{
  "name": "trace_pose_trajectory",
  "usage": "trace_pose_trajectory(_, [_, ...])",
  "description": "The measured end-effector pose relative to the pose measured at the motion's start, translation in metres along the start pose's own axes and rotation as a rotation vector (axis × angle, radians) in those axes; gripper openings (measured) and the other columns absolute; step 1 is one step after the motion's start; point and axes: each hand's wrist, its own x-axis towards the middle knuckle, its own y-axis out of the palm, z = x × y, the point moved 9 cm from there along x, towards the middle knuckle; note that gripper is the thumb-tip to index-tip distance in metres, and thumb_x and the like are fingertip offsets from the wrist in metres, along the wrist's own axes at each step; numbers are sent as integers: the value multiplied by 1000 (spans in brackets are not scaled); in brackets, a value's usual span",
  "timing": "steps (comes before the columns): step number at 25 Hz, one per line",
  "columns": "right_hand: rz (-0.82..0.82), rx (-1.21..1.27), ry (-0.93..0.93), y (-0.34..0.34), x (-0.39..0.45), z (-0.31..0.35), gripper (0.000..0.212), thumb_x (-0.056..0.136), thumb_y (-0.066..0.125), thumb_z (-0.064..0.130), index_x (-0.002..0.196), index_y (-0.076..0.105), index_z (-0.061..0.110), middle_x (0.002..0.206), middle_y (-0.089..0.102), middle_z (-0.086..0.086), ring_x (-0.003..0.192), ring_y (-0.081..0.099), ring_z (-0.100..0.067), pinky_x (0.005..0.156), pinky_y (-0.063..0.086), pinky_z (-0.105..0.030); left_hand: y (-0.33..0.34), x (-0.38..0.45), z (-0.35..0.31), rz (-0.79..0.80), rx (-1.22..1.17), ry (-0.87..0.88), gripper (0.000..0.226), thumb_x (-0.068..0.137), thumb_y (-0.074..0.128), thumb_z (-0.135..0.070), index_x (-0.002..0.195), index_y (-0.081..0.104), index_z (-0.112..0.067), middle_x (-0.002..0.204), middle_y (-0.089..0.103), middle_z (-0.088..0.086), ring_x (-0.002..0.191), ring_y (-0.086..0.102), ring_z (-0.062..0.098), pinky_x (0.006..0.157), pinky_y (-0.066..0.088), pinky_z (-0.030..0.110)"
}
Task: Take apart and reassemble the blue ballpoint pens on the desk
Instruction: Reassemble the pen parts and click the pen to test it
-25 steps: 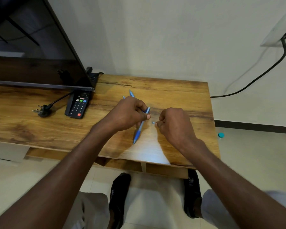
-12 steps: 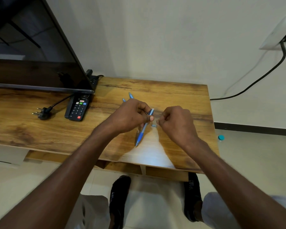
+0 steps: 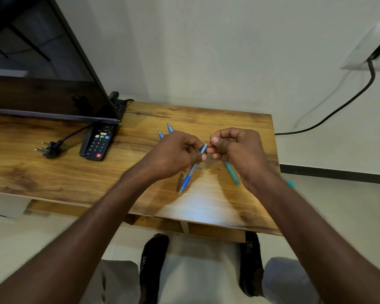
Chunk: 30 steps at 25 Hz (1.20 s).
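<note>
Black shoes and pale trouser knees lie nearest, under the desk's front edge. Wood-grain desk carries everything else.

Above the desk, towards its right end, the two hands meet over one pen. The left hand has its fingers curled round the barrel's upper half. The pen slants, tip down towards the front edge, blue grip section low. The right hand pinches the pen's top end between thumb and forefinger, remaining fingers curled in. What lies inside that pinch cannot be told.

A second, teal-blue pen lies on the desk beneath the right hand, near the right edge. Two more pens show only their ends beyond the left hand, towards the back.

Left of centre: a black remote, a loose plug further left. A screen stands at the back left. Beyond the right edge, a black cable runs along the wall.
</note>
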Motion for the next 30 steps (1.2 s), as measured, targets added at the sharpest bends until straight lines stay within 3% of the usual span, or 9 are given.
trace_pose_trajectory(4, [1, -24, -6, 1, 1, -1, 5, 97, 69, -4, 96, 74, -5, 79, 77, -17, 70, 74, -19, 69, 63, -31, 0, -1, -2, 0, 3, 16, 11, 93, 79, -18, 104, 80, -16, 80, 77, -2, 71, 70, 3, 67, 58, 20])
trace_pose_trajectory(12, [1, -129, -34, 2, 2, -3, 6, 97, 69, -4, 94, 75, -2, 78, 78, -17, 71, 76, -22, 70, 64, -32, 2, 0, -1, 7, 33, 3, 9, 93, 79, -20, 102, 80, -18, 83, 78, 2, 75, 72, 11, 68, 59, 23])
trace_pose_trajectory(17, [8, -222, -82, 3, 3, 0, 8, 98, 69, -2, 93, 75, -1, 78, 78, -18, 77, 80, -32, 69, 64, -34, 3, -1, -2, 18, 61, 11, 9, 94, 78, -19, 102, 80, -15, 83, 77, 3, 70, 68, 3, 61, 54, 13])
trace_pose_trajectory(25, [-9, -462, -242, 6, 1, 13, 17, 96, 68, -2, 87, 76, 10, 75, 77, -7, 70, 79, -18, 67, 66, -36, 3, 0, -3, 9, 73, 22, 12, 93, 79, -17, 103, 81, -12, 85, 77, 2, 72, 71, 10, 65, 57, 19])
trace_pose_trajectory(30, [1, -549, -313, 10, -3, 18, 19, 96, 66, -3, 88, 75, 12, 77, 76, -3, 67, 77, -11, 69, 66, -44, 4, 0, -3, 10, 86, 30, 12, 93, 79, -16, 103, 81, -11, 82, 76, -3, 68, 67, 1, 63, 54, 18])
